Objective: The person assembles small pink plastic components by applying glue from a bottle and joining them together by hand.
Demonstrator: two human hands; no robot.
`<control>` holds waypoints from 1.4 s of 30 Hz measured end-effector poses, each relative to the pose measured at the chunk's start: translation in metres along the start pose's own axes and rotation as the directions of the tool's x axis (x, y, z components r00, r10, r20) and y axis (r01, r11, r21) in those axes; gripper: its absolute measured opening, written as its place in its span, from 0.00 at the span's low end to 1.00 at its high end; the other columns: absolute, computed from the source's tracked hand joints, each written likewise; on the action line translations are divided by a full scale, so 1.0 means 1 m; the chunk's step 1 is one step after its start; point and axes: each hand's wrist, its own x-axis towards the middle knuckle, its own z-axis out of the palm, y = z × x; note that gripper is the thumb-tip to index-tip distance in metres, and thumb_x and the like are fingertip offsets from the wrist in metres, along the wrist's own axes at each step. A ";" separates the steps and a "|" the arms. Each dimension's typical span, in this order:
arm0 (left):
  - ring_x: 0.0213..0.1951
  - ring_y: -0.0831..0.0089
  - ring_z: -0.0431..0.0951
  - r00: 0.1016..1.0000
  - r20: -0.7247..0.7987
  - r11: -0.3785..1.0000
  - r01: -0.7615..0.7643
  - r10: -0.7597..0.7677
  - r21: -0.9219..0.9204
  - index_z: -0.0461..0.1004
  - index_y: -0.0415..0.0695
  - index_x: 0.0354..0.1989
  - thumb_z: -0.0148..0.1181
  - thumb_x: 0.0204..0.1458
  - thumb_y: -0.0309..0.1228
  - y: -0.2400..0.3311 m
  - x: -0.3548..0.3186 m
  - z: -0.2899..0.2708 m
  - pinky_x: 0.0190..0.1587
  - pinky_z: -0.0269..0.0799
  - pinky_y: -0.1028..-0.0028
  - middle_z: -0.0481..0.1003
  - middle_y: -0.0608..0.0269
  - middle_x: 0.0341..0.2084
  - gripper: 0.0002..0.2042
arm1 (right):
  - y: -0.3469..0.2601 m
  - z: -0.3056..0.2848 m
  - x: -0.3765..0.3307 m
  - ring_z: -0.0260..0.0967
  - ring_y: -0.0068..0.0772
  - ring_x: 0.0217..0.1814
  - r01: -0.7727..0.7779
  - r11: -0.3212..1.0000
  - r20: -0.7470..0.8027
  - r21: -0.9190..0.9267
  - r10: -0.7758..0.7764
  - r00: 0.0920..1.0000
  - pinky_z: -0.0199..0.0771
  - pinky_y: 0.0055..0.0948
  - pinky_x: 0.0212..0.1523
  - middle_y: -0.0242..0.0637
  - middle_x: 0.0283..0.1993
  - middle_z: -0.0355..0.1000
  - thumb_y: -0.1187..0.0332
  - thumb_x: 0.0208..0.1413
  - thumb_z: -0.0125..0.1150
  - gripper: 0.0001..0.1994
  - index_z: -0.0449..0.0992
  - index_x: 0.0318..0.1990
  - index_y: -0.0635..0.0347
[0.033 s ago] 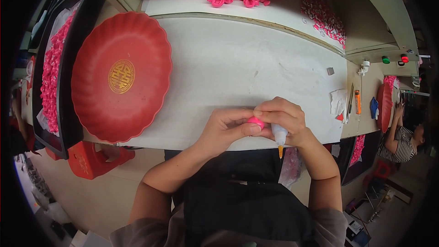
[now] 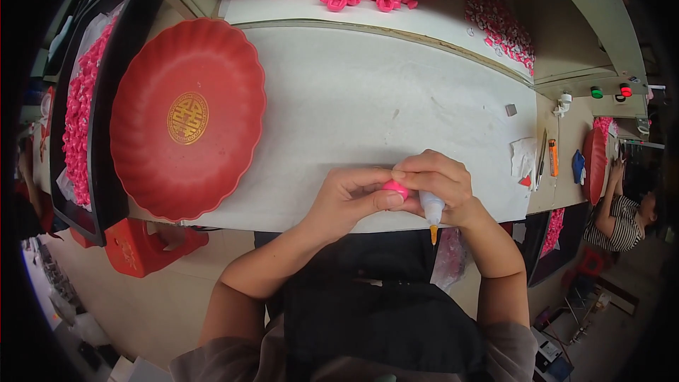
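Close to the table's front edge, my two hands meet around a small, rounded bright pink piece (image 2: 395,188). My left hand (image 2: 348,197) pinches it between thumb and fingers. The fingertips of my right hand (image 2: 440,178) press at the piece's far side. Tucked in my right palm is a small white squeeze bottle (image 2: 431,206), its amber nozzle tip pointing down toward my lap. My fingers cover much of the pink piece, so its full shape cannot be made out.
A red scalloped tray (image 2: 233,163) with a gold emblem lies at left, beside a black bin (image 2: 106,134) of pink pieces. A shelf holds heaped pink pieces (image 2: 336,0). At right are a white tissue (image 2: 523,158) and an orange stick-like item (image 2: 554,158). Another person (image 2: 617,223) sits far right.
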 end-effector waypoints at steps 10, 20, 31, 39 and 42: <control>0.36 0.68 0.75 1.000 0.015 1.000 -0.007 0.007 -0.001 0.69 0.32 0.40 0.52 0.48 0.22 0.001 -0.002 0.000 0.41 0.70 0.74 0.73 0.55 0.33 0.11 | -0.004 0.001 0.001 0.68 0.31 0.27 0.031 0.999 0.003 -0.025 -0.031 1.000 0.68 0.22 0.23 0.39 0.33 0.68 0.69 0.33 0.65 0.15 0.73 0.33 0.64; 0.36 0.68 0.75 0.999 0.024 0.999 -0.043 0.043 -0.015 0.69 0.32 0.40 0.52 0.48 0.22 -0.002 -0.002 0.000 0.41 0.70 0.74 0.72 0.55 0.33 0.11 | -0.003 0.002 0.000 0.68 0.31 0.26 0.036 0.999 -0.005 -0.016 -0.036 0.999 0.68 0.22 0.23 0.39 0.32 0.68 0.69 0.32 0.67 0.16 0.73 0.32 0.64; 0.36 0.69 0.74 0.999 0.013 0.999 -0.049 0.049 0.011 0.69 0.31 0.40 0.52 0.48 0.21 -0.003 -0.002 0.000 0.42 0.70 0.75 0.72 0.55 0.34 0.11 | -0.002 0.004 -0.002 0.67 0.30 0.24 0.066 0.997 -0.038 -0.032 -0.067 0.997 0.67 0.21 0.21 0.39 0.32 0.68 0.70 0.33 0.66 0.15 0.73 0.32 0.64; 0.36 0.74 0.73 0.999 0.006 0.995 -0.046 0.045 0.094 0.70 0.33 0.40 0.54 0.47 0.21 -0.007 -0.003 -0.001 0.41 0.68 0.77 0.73 0.58 0.33 0.11 | 0.000 0.007 -0.009 0.67 0.32 0.25 0.077 0.997 -0.076 -0.018 -0.078 0.994 0.68 0.23 0.22 0.39 0.32 0.69 0.68 0.34 0.63 0.15 0.73 0.32 0.65; 0.35 0.76 0.72 0.998 0.022 0.984 -0.066 0.064 0.166 0.71 0.34 0.39 0.54 0.46 0.22 -0.008 -0.003 -0.002 0.40 0.68 0.78 0.73 0.59 0.32 0.10 | 0.000 0.007 -0.011 0.67 0.32 0.25 0.081 0.997 -0.082 -0.014 -0.082 0.993 0.68 0.23 0.23 0.40 0.32 0.69 0.69 0.34 0.63 0.15 0.73 0.33 0.65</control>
